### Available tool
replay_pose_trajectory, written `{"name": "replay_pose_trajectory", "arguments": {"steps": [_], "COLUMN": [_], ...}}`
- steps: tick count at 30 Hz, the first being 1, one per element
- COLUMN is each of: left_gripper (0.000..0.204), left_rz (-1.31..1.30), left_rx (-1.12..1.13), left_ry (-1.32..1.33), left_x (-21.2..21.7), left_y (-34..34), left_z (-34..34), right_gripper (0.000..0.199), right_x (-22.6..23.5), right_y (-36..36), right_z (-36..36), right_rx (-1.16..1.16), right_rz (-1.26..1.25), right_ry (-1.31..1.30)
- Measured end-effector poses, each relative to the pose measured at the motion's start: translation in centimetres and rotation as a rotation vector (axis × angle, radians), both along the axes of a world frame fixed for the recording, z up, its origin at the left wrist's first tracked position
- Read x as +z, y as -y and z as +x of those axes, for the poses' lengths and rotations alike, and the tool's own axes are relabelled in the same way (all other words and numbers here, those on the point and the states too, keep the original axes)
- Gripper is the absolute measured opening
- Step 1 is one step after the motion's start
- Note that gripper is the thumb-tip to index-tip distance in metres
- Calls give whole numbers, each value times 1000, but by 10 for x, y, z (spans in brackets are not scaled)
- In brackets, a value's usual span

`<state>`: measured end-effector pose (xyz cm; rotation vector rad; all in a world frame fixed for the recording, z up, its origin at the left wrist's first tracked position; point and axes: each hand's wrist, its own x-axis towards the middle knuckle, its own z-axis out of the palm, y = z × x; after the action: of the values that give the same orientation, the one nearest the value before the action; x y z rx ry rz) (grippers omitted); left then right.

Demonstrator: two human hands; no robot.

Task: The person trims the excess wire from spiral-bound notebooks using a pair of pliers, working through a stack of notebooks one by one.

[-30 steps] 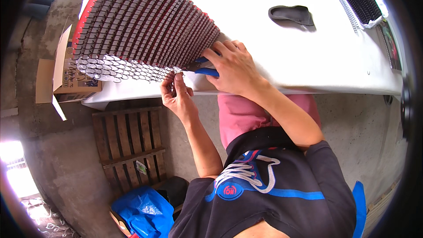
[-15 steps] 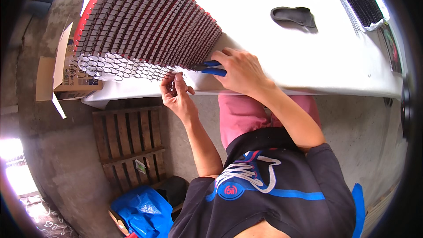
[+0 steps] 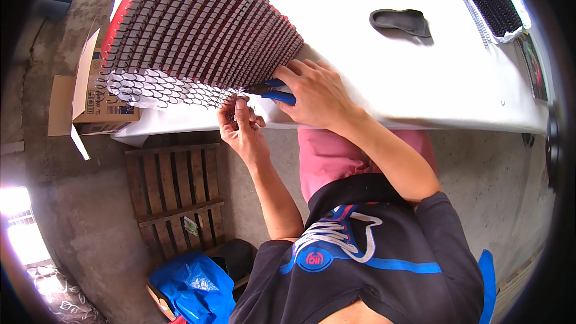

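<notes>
Left hand [image 3: 242, 125] curled, grip unclear, right hand [image 3: 322, 93] clamped on blue-handled pliers [image 3: 280, 96], we judge the ring mesh [image 3: 198, 48] limp, best held near the table's front edge [image 3: 456, 121].

Mesh [image 3: 198, 36] metallic; plier handles [image 3: 280, 97] plastic (smooth-looking); pallet [image 3: 169, 195] rough wood.

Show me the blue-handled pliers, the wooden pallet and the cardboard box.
Blue-handled pliers [image 3: 278, 97], head view: on the lower blue handle.
Wooden pallet [image 3: 180, 213], head view: on its crosswise board.
Cardboard box [image 3: 111, 112], head view: on its printed side.
</notes>
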<state>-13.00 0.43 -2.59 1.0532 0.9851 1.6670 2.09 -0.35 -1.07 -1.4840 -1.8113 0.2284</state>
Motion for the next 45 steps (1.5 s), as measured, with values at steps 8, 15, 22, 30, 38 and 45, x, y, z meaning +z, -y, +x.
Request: {"name": "replay_pose_trajectory", "arguments": {"steps": [8,15,22,30,38,45], "left_gripper": [18,15,21,19,18,21], "left_rz": [-51,-22,22,111,10,-293], "left_rx": [-15,53,85,224,181,-592], "left_ry": [98,-52,-155,-246,189,1299], "left_x": [-2,5,7,0,2,-11], "left_y": [-1,3,4,9,24,11], "left_z": [-5,-1,0,11,15,-38], "right_gripper": [33,48,35,32,41,45], "right_x": [5,13,14,8,7,7], "right_y": [3,9,4,2,8,8], "right_z": [3,7,-2,0,16,9], "right_rx": [18,-65,-20,18,-41,-12], "right_rz": [-127,98,61,-264,60,129], "right_ry": [-59,37,31,-31,-56,-40]}}
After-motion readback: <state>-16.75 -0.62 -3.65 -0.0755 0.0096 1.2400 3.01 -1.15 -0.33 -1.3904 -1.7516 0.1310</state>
